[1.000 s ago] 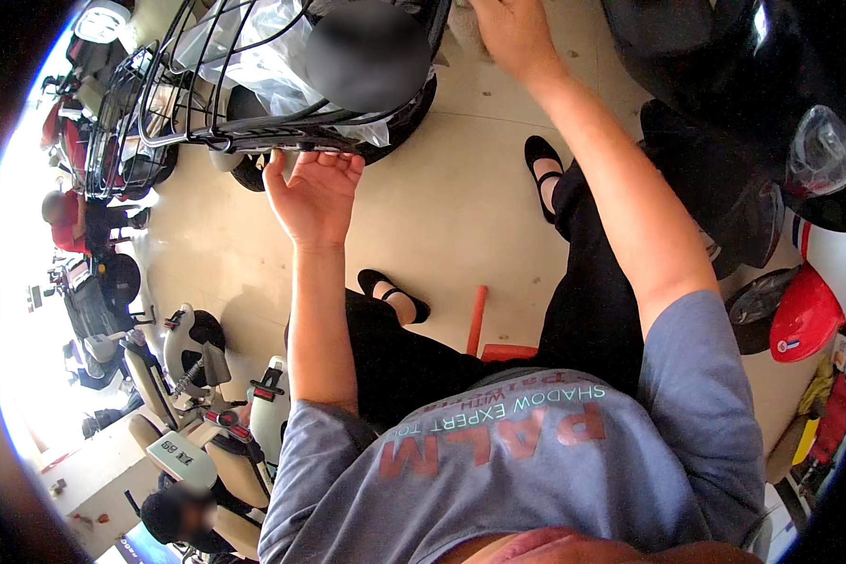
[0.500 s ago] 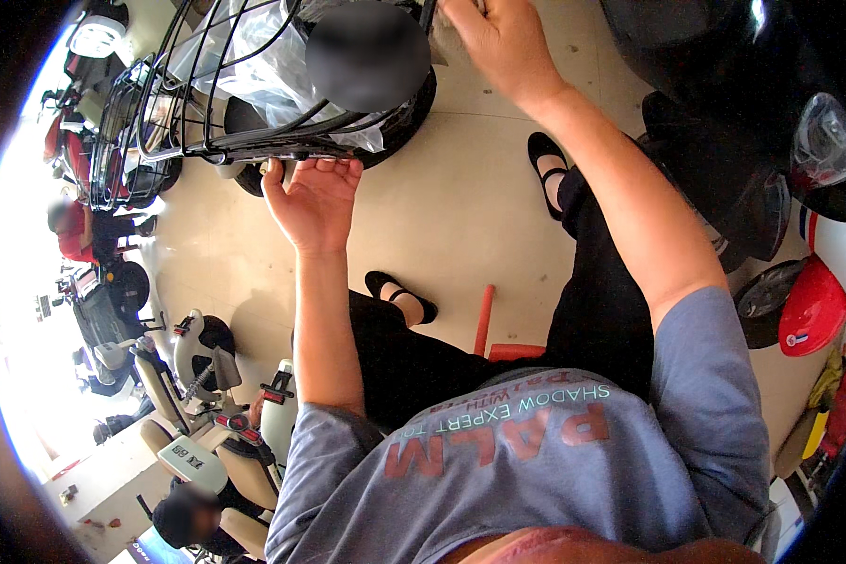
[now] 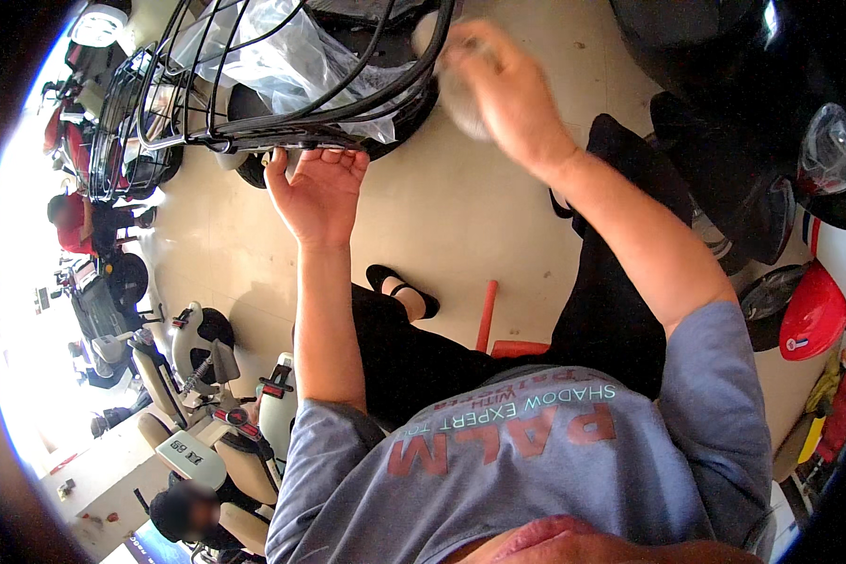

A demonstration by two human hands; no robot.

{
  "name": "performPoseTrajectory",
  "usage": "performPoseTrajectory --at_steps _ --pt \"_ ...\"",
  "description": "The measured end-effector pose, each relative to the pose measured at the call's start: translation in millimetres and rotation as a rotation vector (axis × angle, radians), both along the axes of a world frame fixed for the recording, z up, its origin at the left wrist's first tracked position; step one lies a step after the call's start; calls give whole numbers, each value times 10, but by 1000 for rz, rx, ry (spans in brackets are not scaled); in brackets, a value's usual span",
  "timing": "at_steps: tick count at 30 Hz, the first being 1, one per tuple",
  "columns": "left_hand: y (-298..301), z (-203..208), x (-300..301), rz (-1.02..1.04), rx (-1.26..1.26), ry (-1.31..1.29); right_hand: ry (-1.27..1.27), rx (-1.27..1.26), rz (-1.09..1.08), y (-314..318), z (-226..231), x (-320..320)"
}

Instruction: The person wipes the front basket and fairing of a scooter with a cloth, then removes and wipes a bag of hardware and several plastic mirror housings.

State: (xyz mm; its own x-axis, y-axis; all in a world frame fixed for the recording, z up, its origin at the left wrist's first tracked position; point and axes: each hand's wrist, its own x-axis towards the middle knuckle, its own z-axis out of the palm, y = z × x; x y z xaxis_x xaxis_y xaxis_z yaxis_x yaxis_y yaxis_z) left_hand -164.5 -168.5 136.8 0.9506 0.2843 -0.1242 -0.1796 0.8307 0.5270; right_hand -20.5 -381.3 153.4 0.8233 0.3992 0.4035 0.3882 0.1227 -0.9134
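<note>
Left hand palm-up, fingers curled loosely against the lower rim of the black wire basket, directly above and ahead. Right hand blurred at the basket's right rim; grip not discernible. Rim's long axis running left-right; both hands at it, left more clearly touching.

Right hand smeared by motion blur, grip unreadable; left hand's fingertips hidden behind black wire basket, cut off at top edge.
</note>
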Motion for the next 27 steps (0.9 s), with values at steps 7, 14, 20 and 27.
performPoseTrajectory --at_steps 7,14,20,27 --pt "-30 19 17 25 25 38 69 -296 -47 38 136 226" --pt "-5 -9 -20 27 -22 39 -230 -209 -40 36 -63 76" --pt "-30 2 0 35 -8 16 -316 -255 -127 113 15 458" --pt "-41 27 2 65 96 97 42 -139 82 29 -93 24"
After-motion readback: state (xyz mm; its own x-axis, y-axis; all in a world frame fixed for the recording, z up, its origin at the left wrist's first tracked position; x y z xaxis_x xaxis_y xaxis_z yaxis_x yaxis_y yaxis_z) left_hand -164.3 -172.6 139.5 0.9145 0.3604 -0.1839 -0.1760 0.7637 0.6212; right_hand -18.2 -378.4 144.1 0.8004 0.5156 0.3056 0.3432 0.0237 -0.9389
